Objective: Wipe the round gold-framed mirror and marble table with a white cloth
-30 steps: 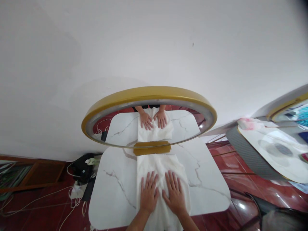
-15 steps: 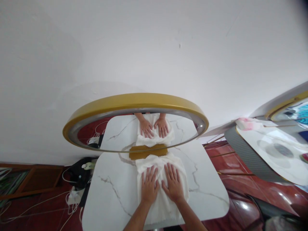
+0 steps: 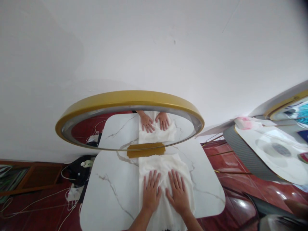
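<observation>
A white cloth (image 3: 166, 163) lies with soft wrinkles on a white marble-patterned table (image 3: 103, 199). My left hand (image 3: 151, 192) rests flat on the left part of the cloth, fingers spread and pointing away from me. Flat on the right part lies my right hand (image 3: 178, 194), its fingers also apart. Neither hand grips anything. Beyond the cloth, a brown-gold piece (image 3: 134, 153) sits at the foot of a gold-rimmed mirror (image 3: 130, 95), which reflects both hands and the cloth.
Left of the table are a black bag (image 3: 80, 168), a pale bottle (image 3: 86, 163) and white cables (image 3: 72, 195). A second table (image 3: 269, 150) with a pink-and-white packet (image 3: 247, 123) stands at the right. A white wall (image 3: 154, 48) rises behind the mirror.
Both hands have shifted slightly right and toward me on the cloth. The cloth's far edge looks straighter and its upper part flatter. The view has moved a little.
</observation>
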Demonstrator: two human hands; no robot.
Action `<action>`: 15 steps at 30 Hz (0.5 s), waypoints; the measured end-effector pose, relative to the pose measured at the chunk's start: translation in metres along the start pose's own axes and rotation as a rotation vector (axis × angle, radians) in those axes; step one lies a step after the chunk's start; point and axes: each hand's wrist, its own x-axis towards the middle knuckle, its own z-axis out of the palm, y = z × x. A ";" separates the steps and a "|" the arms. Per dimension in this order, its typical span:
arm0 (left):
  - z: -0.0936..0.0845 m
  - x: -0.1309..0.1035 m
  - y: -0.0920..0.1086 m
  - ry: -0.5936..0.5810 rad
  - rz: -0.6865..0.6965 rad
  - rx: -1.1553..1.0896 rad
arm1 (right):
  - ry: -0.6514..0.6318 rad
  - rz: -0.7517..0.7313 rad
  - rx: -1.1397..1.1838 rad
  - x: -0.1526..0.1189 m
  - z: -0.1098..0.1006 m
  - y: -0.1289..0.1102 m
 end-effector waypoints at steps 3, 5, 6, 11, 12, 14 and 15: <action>0.002 -0.014 0.016 -0.043 0.044 -0.012 | -0.014 0.019 -0.008 -0.028 -0.001 0.012; 0.004 -0.021 0.026 -0.070 0.082 -0.017 | -0.015 0.034 -0.013 -0.044 -0.001 0.019; 0.005 -0.024 0.030 -0.079 0.097 -0.018 | -0.013 0.040 -0.016 -0.050 -0.001 0.023; 0.008 -0.022 0.040 -0.088 0.132 -0.026 | -0.009 0.042 -0.022 -0.059 -0.003 0.037; 0.008 -0.018 0.041 -0.089 0.140 -0.031 | -0.008 0.043 -0.023 -0.057 -0.003 0.039; 0.009 -0.009 0.042 -0.091 0.158 -0.044 | -0.003 0.052 -0.025 -0.051 -0.005 0.044; 0.009 -0.004 0.043 -0.092 0.164 -0.050 | 0.000 0.060 -0.027 -0.048 -0.005 0.047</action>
